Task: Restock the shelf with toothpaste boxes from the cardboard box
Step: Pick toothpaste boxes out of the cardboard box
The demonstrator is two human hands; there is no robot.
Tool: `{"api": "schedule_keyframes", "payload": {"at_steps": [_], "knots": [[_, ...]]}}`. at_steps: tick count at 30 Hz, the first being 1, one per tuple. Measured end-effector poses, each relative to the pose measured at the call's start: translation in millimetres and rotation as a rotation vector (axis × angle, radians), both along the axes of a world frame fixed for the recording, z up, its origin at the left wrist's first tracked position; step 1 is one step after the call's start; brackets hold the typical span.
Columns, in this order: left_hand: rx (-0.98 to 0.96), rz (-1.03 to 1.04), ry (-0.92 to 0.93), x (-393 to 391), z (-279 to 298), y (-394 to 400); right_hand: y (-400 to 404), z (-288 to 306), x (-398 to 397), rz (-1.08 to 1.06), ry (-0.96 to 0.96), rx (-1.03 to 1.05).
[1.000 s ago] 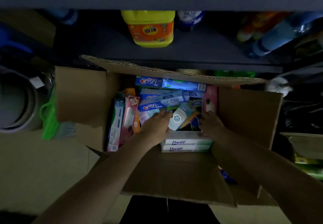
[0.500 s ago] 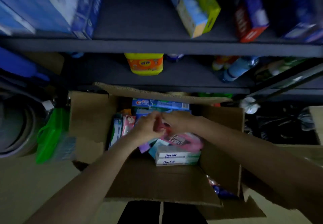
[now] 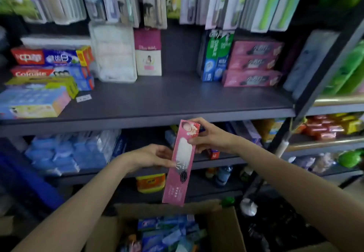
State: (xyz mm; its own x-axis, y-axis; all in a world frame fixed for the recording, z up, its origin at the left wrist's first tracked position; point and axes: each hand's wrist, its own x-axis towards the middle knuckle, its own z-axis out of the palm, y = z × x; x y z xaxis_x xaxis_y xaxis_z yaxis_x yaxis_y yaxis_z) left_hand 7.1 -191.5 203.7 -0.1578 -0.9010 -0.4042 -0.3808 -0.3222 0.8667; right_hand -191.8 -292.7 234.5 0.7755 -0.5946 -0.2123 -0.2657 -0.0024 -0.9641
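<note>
Both hands hold one pink box (image 3: 180, 163) at the centre of the frame, nearly upright with its top leaning slightly right, in front of the grey shelf (image 3: 157, 102) edge. The left hand (image 3: 149, 158) grips the box's left side about halfway down, fingers curled behind it. The right hand (image 3: 209, 136) pinches the top end, thumb and fingers closed round the upper right corner. The cardboard box (image 3: 222, 224) sits open at the bottom centre, with blue and green toothpaste cartons inside. On the shelf at upper right lies a stack of three pink boxes (image 3: 254, 63), with green-and-blue cartons (image 3: 216, 54) standing just to their left. Red and blue cartons (image 3: 51, 64) are stacked at the left of the shelf.
</note>
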Motion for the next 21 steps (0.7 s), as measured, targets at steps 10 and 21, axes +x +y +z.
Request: {"api": "schedule_keyframes", "payload": {"at_steps": [10,21], "knots": [[-0.346,0.002,-0.376,-10.8,101.2,-72.2,-6.7,78.3,-26.4,-0.061,0.677,-1.343],[-0.526,-0.099,-0.325,-79.6,149.8,-174.1,-80.3,83.2,-63.4,-0.262,0.685,-1.824]]}}
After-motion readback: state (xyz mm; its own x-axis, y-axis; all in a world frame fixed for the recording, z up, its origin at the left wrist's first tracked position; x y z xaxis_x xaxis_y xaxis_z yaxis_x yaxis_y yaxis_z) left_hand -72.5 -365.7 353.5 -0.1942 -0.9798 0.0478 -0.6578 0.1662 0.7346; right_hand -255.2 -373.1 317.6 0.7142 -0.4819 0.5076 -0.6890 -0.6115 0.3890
